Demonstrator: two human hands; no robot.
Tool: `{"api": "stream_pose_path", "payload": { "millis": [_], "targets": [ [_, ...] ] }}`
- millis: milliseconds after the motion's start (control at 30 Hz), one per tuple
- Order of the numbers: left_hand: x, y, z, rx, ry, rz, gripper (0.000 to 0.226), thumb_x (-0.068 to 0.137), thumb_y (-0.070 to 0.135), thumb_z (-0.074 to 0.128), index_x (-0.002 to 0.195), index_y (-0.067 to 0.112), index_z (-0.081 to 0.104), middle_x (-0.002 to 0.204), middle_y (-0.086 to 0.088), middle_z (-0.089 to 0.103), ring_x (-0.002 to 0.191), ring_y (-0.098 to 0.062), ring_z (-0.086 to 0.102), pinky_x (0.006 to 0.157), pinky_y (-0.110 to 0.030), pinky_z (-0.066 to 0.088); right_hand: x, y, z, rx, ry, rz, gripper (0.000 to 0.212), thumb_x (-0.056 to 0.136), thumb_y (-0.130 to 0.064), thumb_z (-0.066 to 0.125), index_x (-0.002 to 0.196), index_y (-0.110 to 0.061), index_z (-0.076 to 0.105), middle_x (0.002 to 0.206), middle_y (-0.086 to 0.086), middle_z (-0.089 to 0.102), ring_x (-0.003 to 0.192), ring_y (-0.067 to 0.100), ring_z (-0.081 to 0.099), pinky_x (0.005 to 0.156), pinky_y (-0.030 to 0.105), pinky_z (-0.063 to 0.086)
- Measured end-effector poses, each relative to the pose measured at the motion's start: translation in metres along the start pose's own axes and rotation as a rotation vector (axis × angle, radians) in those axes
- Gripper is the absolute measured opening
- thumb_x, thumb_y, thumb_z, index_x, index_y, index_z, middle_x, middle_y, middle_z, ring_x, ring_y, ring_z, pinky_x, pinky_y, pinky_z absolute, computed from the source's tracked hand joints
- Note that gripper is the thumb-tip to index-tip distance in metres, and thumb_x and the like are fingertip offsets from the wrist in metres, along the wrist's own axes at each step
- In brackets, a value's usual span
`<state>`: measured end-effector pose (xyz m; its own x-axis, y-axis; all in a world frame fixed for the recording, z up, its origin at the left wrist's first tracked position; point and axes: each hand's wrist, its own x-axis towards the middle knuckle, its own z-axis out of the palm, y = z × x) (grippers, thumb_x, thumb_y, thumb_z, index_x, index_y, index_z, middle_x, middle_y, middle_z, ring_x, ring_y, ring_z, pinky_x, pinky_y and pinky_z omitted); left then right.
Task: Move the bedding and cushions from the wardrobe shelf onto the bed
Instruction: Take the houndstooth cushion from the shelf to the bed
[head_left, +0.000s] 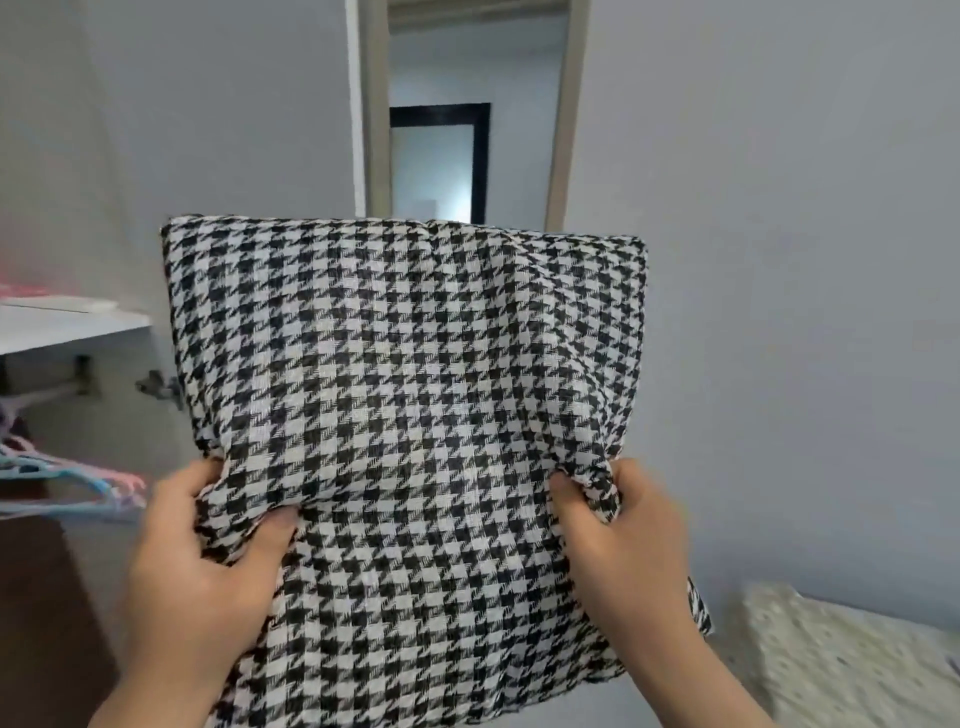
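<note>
A black-and-white houndstooth cushion (405, 374) fills the middle of the view, held upright in the air in front of me. My left hand (208, 566) grips its lower left side, fingers bunching the fabric. My right hand (623, 540) grips its lower right side, pinching a fold of the cover. The white wardrobe shelf (62, 327) is at the left edge, apart from the cushion. A corner of the bed (841, 660), covered in pale dotted fabric, shows at the bottom right.
Under the shelf a rail carries pastel plastic hangers (67, 478). A wardrobe hinge (156, 387) sticks out just left of the cushion. Behind the cushion stands an open doorway (467, 104) between grey walls.
</note>
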<state>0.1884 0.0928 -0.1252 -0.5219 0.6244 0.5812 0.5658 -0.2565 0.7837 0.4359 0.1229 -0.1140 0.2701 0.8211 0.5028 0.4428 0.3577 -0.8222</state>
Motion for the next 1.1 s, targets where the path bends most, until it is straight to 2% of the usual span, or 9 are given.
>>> {"api": "stream_pose_path", "payload": {
  "millis": [67, 167, 333, 433, 533, 800, 900, 1000, 1100],
  "targets": [
    [-0.022, 0.020, 0.030, -0.054, -0.116, -0.031, 0.068, 0.074, 0.036, 0.073, 0.130, 0.011, 0.043, 0.123, -0.014, 0.055, 0.114, -0.034, 0.051, 0.097, -0.055, 0.041, -0.008, 0.018, -0.041, -0.061, 0.063, 0.022, 0.017, 0.086, -0.031, 0.069, 0.076, -0.022, 0.059, 0.063, -0.001, 0.065, 0.048, 0.015, 0.051, 0.047, 0.039, 0.046],
    [-0.053, 0.055, 0.070, -0.146, -0.252, 0.054, 0.055, 0.078, 0.017, 0.073, 0.126, 0.006, 0.048, 0.106, -0.003, 0.054, 0.099, -0.025, 0.052, 0.088, -0.049, 0.045, -0.021, 0.037, -0.106, -0.142, 0.166, 0.059, 0.022, 0.087, -0.032, 0.069, 0.073, -0.018, 0.058, 0.062, -0.002, 0.062, 0.049, 0.008, 0.043, 0.047, 0.030, 0.039],
    [-0.121, 0.137, 0.125, -0.293, -0.431, 0.197, 0.040, 0.078, 0.016, 0.072, 0.105, 0.036, 0.050, 0.095, 0.007, 0.054, 0.090, -0.010, 0.049, 0.085, -0.026, 0.045, -0.053, 0.058, -0.234, -0.224, 0.376, 0.118, 0.030, 0.088, -0.034, 0.066, 0.075, -0.011, 0.054, 0.064, 0.010, 0.059, 0.051, 0.014, 0.039, 0.049, 0.033, 0.035],
    [-0.174, 0.178, 0.158, -0.331, -0.588, 0.199, 0.053, 0.076, 0.030, 0.070, 0.124, 0.015, 0.051, 0.111, -0.006, 0.060, 0.101, -0.024, 0.055, 0.090, -0.042, 0.045, -0.082, 0.072, -0.311, -0.310, 0.470, 0.181, 0.033, 0.088, -0.039, 0.067, 0.081, -0.009, 0.054, 0.064, 0.002, 0.058, 0.045, 0.005, 0.040, 0.048, 0.031, 0.037],
    [-0.235, 0.220, 0.189, -0.363, -0.727, 0.224, 0.057, 0.076, 0.035, 0.069, 0.126, 0.017, 0.048, 0.121, -0.010, 0.061, 0.110, -0.031, 0.056, 0.094, -0.052, 0.045, -0.119, 0.086, -0.384, -0.378, 0.549, 0.248, 0.030, 0.088, -0.038, 0.066, 0.097, -0.010, 0.059, 0.072, 0.000, 0.062, 0.043, 0.003, 0.048, 0.045, 0.018, 0.037],
    [-0.389, 0.311, 0.250, -0.472, -1.074, 0.366, 0.049, 0.078, 0.034, 0.071, 0.120, 0.029, 0.047, 0.117, -0.001, 0.062, 0.106, -0.027, 0.060, 0.089, -0.054, 0.050, -0.233, 0.107, -0.525, -0.485, 0.888, 0.487, 0.033, 0.088, -0.034, 0.067, 0.071, -0.017, 0.044, 0.058, -0.005, 0.042, 0.045, 0.007, 0.030, 0.047, 0.024, 0.033],
    [-0.439, 0.337, 0.259, -0.535, -1.194, 0.398, 0.046, 0.078, 0.032, 0.072, 0.118, 0.030, 0.049, 0.113, 0.003, 0.063, 0.103, -0.024, 0.060, 0.089, -0.052, 0.050, -0.273, 0.104, -0.555, -0.550, 0.976, 0.568, 0.028, 0.089, -0.036, 0.065, 0.078, -0.015, 0.050, 0.065, 0.000, 0.052, 0.048, 0.008, 0.038, 0.046, 0.023, 0.035],
    [-0.489, 0.361, 0.268, -0.602, -1.319, 0.450, 0.042, 0.079, 0.027, 0.072, 0.114, 0.031, 0.049, 0.107, 0.006, 0.062, 0.098, -0.023, 0.060, 0.085, -0.047, 0.049, -0.312, 0.101, -0.579, -0.608, 1.105, 0.648, 0.036, 0.091, -0.036, 0.063, 0.115, -0.010, 0.058, 0.104, -0.004, 0.062, 0.078, 0.006, 0.058, 0.060, 0.020, 0.046],
    [-0.535, 0.380, 0.277, -0.654, -1.441, 0.498, 0.043, 0.080, 0.027, 0.073, 0.115, 0.032, 0.048, 0.110, 0.005, 0.061, 0.102, -0.022, 0.058, 0.086, -0.046, 0.048, -0.346, 0.103, -0.599, -0.672, 1.220, 0.730, 0.040, 0.090, -0.039, 0.063, 0.117, -0.010, 0.058, 0.080, -0.004, 0.061, 0.065, 0.002, 0.054, 0.062, 0.024, 0.048]
  ]
}}
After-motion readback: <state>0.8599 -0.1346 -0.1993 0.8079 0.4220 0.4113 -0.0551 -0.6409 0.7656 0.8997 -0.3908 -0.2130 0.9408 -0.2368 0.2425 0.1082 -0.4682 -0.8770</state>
